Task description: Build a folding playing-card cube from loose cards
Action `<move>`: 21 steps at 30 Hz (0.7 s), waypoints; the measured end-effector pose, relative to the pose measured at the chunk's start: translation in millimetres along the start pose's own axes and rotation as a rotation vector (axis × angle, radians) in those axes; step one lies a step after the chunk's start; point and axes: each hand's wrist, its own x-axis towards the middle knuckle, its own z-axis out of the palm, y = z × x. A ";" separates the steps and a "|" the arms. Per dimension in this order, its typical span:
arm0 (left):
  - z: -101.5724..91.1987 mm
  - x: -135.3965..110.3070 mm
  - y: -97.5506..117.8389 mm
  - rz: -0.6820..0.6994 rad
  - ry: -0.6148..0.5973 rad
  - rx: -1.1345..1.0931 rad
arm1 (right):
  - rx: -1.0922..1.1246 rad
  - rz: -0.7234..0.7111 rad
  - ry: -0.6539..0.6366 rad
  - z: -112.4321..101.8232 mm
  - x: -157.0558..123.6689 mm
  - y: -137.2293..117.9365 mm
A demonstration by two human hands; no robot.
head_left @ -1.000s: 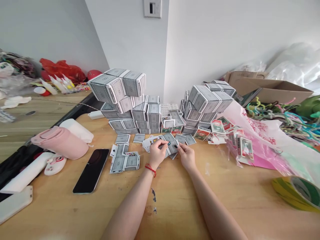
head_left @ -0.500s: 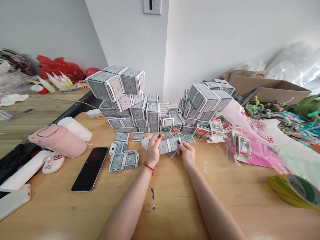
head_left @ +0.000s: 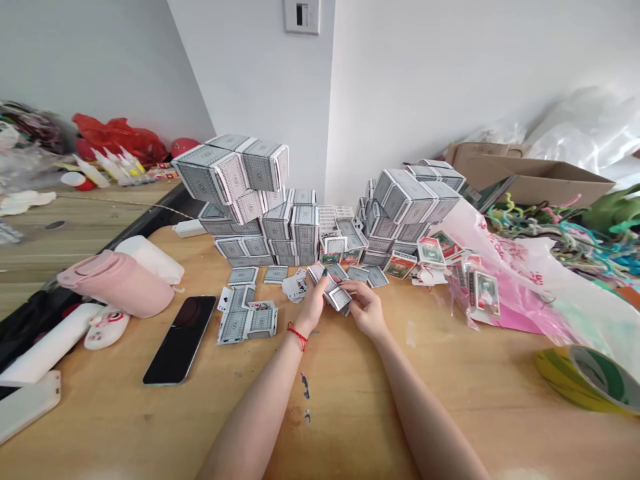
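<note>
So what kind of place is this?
Probably a craft workspace, though I can't tell whether at home or in a workshop: there are stacked card blocks, a roll of tape and nozzled bottles.

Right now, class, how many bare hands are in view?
2: the left hand at the left of the folded cards, the right hand at their right. No others show.

Bare tabletop (head_left: 465, 380) is offering passage between the right hand (head_left: 367, 309) and the tape roll (head_left: 553, 377). Ahead, the left card stack (head_left: 250, 207) and right card stack (head_left: 407, 203) are blocking reach, with low card boxes (head_left: 332, 257) filling the gap between. The phone (head_left: 181, 340) is obstructing the left side; the pink plastic bag (head_left: 507, 273) is cluttering the right.
</note>
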 end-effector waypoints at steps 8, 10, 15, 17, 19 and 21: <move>-1.7 3.3 15.8 -0.092 0.041 -0.203 | -0.646 -0.046 -0.049 -9.3 1.7 2.8; -2.7 3.2 19.0 -0.103 0.028 -0.195 | -0.718 -0.062 -0.088 -8.0 1.0 2.2; -2.1 2.5 19.6 -0.097 0.023 -0.184 | -0.727 -0.027 -0.119 -7.1 1.2 5.6; -2.0 2.6 18.0 -0.085 0.021 -0.188 | -0.680 0.000 -0.107 -8.2 2.0 8.3; -2.6 3.2 16.5 -0.065 0.027 -0.179 | -0.611 0.020 -0.094 -9.9 2.7 10.8; -3.7 4.0 15.5 -0.041 0.046 -0.149 | -0.539 0.044 -0.046 -12.1 3.4 13.1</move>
